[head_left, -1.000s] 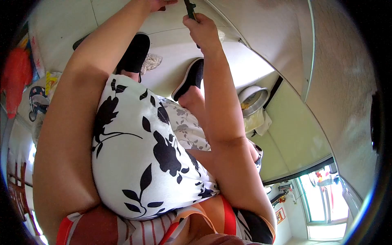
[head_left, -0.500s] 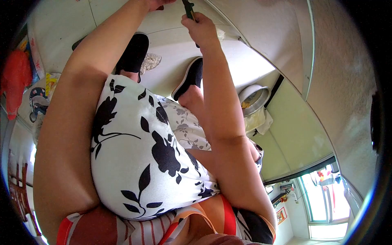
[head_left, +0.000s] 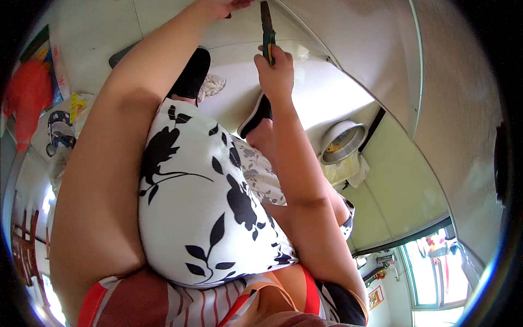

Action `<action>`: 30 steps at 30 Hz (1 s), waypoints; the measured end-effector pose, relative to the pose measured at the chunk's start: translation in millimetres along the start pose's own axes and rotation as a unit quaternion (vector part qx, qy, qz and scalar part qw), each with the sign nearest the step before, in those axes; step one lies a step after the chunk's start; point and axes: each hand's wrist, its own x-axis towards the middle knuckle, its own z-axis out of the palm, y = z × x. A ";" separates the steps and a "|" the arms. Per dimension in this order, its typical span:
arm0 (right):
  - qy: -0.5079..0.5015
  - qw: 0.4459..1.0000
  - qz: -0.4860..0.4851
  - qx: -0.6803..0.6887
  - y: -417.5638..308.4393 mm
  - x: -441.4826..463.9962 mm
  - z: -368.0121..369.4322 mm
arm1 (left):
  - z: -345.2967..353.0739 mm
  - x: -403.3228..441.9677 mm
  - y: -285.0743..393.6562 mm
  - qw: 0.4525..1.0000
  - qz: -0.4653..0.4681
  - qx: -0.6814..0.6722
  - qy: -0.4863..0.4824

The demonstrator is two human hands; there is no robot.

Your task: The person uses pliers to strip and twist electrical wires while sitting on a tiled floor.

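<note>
My right hand (head_left: 277, 73) is closed around the handle of a knife (head_left: 267, 24). Its blade is dark and stained, pointing up toward the top edge of the view, and the handle is dark green with a yellow part. My left hand (head_left: 220, 7) is cut off by the top edge, its fingers bent toward the blade but apart from it. A small dark brown piece (head_left: 228, 16) shows under those fingers; its kind is unclear. White cloth with black leaves and flowers (head_left: 190, 147) covers my bent legs between both arms.
A metal basin (head_left: 344, 139) with something yellow inside stands right of my legs. A pale crumpled rag (head_left: 211, 87) lies on the floor between my dark shoes. Red plastic (head_left: 26, 98) hangs at the left. A long pale panel (head_left: 376, 60) runs along the right.
My right hand has come down and slightly right with the knife, so more of the blade shows. My left hand has shifted right at the top edge. The view has moved slightly.
</note>
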 end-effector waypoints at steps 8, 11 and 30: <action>-0.152 0.898 0.194 0.366 1.7 3.5 1.4 | 3.9 15.8 -2.8 0.999 -0.012 0.042 0.029; -0.169 0.897 0.190 0.361 -3.6 7.8 5.6 | 12.6 6.0 9.5 0.992 -0.019 0.111 0.059; -0.171 0.771 0.204 0.578 -30.6 24.0 9.4 | 28.6 3.0 21.5 0.944 0.016 0.277 0.179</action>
